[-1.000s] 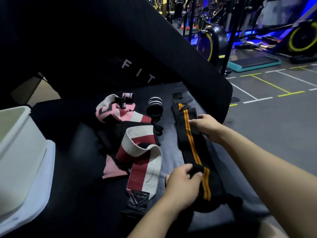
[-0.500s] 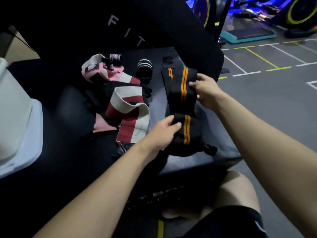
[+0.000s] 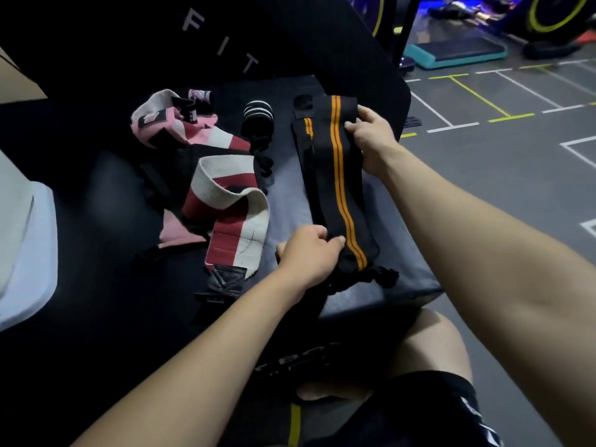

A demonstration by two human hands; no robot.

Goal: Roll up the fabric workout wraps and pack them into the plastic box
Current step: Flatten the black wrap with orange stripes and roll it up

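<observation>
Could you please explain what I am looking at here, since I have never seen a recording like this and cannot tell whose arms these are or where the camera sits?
There is no machine: a person wears a wide-angle camera on the head, looking forward and down, so the two bare arms are the wearer's own. The place looks like a gym. The left hand grips the near end of a black wrap with orange stripes, and the right hand pinches its far end, so the wrap is stretched between them over a dark padded bench. Beside it lie a red and white wrap, unrolled, a pink wrap bunched up behind it, and a black roll with white stripes. At the left edge is part of the white plastic box; its inside is not visible.
</observation>
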